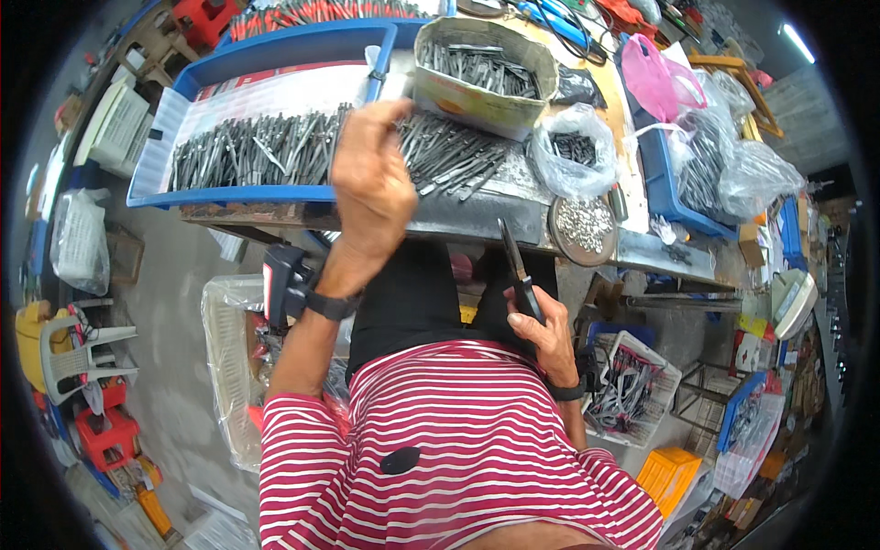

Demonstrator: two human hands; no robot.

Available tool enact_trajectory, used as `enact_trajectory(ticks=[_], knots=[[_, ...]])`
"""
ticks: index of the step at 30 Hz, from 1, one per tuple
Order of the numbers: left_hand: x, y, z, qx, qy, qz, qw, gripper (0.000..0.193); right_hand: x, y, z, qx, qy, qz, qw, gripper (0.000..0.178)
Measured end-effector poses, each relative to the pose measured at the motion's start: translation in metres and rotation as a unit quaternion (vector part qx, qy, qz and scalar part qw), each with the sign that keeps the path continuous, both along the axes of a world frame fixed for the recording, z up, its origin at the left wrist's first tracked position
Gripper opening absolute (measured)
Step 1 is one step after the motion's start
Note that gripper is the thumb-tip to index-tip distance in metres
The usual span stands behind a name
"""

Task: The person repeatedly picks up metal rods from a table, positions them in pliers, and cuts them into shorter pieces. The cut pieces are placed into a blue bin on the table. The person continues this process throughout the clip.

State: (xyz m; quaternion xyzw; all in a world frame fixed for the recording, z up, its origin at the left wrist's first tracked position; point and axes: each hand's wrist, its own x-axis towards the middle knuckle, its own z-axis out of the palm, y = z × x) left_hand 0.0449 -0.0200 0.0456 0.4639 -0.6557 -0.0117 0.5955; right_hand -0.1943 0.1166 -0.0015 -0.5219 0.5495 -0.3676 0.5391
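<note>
While the left hand [374,179] is raised over the front of the workbench, the right hand [545,337] is held low, near the person's lap. Left hand: fingers curled inward, outline blurred by motion; whether anything is pinched between the fingertips cannot be told. It overlaps, in view, the right end of a blue tray [266,194] and the left side of a loose heap [454,151] of slim dark pieces; contact with either cannot be confirmed. Right hand: closed around the black handle of a slim dark tool [519,268], whose narrow end points up and away from the body, just short of the bench's front edge in view.

Blue tray: holds a dense row of similar dark pieces along its near side, lying on pale sheeting. Loose heap: spread on the bench to the right of the tray, in front of an open carton [477,117] partly filled with like pieces. Right of the heap stands an open clear plastic bag [600,165] containing more dark pieces. Nearer the bench edge, a round dish [556,240] contains many small silvery parts. Further right, a pink plastic bag [646,78] lies by a second blue container [658,174] with clear bags in it.
</note>
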Motion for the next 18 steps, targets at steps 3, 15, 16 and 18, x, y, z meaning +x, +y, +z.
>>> enact_trajectory(ticks=[3,15,16,18], knots=[[-0.036,0.005,-0.017,0.003,-0.031,-0.098,0.995,0.024,-0.001,0.002,0.001,0.004,0.004,-0.011,1.000,0.042],[-0.085,-0.032,-0.068,0.155,-0.247,0.017,0.956,0.018,-0.006,0.005,0.007,-0.009,0.047,-0.035,0.998,0.042],[-0.086,-0.032,-0.068,0.147,-0.259,0.027,0.954,0.019,-0.006,0.005,0.007,-0.007,0.046,-0.033,0.998,0.042],[-0.088,-0.034,-0.067,0.157,-0.291,0.042,0.943,0.022,-0.006,0.004,0.005,-0.005,0.045,-0.027,0.999,0.042]])
